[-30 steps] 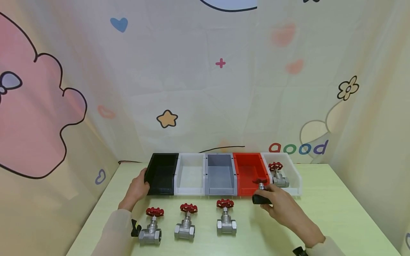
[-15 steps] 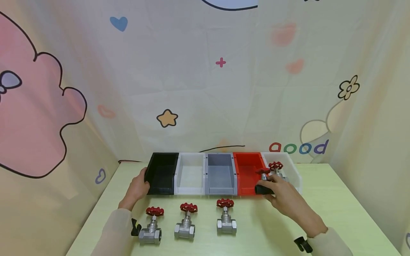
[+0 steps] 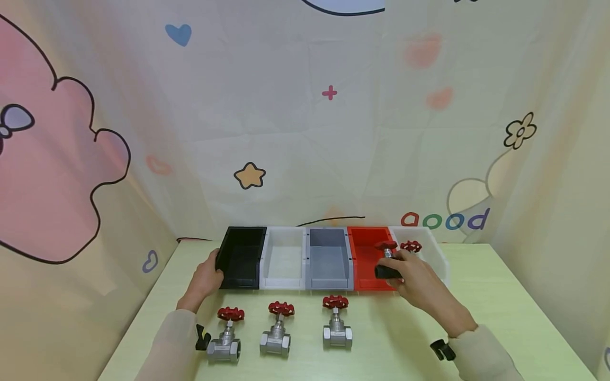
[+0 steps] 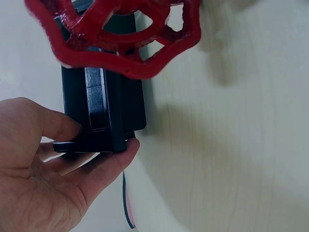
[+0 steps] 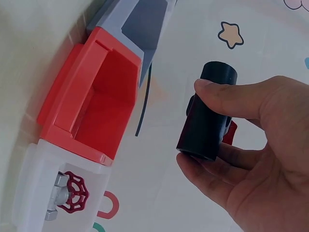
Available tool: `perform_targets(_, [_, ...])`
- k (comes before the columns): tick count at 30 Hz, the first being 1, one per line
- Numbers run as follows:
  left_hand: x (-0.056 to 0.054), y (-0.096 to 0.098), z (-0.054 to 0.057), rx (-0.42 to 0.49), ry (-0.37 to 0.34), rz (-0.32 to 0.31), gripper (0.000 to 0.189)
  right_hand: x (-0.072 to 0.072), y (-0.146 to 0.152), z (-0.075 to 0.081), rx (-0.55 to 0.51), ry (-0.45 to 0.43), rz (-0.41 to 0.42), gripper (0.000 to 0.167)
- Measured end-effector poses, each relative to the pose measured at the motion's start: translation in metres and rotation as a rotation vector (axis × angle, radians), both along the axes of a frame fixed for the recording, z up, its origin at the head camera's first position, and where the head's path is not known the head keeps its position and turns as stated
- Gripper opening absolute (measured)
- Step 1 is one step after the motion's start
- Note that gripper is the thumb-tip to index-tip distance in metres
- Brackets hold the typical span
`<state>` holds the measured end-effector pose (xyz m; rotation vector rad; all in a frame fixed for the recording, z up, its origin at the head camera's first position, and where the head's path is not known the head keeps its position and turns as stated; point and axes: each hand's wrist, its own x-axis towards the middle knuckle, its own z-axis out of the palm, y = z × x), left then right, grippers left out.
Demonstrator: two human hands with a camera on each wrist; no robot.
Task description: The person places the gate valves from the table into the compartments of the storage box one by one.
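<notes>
My right hand [image 3: 419, 278] holds a valve with a black tube-shaped body [image 5: 207, 111] and a red handwheel, over the red bin [image 3: 364, 241]. Thumb and fingers grip the black body from its sides; in the right wrist view most of the handwheel is hidden behind it. At the far left end of the row, my left hand [image 3: 206, 278] grips the outer wall of the black bin [image 4: 96, 101], thumb on one side and fingers on the other. A silver valve with a red handwheel [image 5: 72, 193] lies in the right-hand white bin [image 3: 440, 259], partly behind my right hand.
Between the black and red bins stand another white bin [image 3: 283, 283] and a grey bin [image 3: 329, 283]. On the table in front lie three silver valves with red handwheels: a left one [image 3: 224, 349], a middle one [image 3: 275, 341] and a right one [image 3: 337, 334]. A printed curtain [image 3: 305, 132] hangs behind.
My right hand has lifted the black-bodied valve up and away from me, from the red bin's front edge to over the bin. The left hand stays on the black bin.
</notes>
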<state>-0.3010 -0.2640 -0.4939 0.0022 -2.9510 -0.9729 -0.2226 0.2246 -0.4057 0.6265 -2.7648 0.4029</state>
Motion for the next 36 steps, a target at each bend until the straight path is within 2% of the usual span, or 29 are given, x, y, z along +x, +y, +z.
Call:
perform_targets(10, [0.000,0.000,0.000,-0.007,0.000,0.006,0.063,-0.012,-0.004,0.004,0.008,0.000,0.003,0.040])
perform_targets(26, [0.001,0.003,0.001,-0.012,0.005,0.008,0.062,-0.031,-0.006,-0.001,0.013,-0.018,-0.013,0.038])
perform_targets(36, [0.000,0.001,0.000,-0.006,0.001,0.002,0.063,-0.046,-0.009,-0.009,-0.011,-0.085,-0.043,0.038])
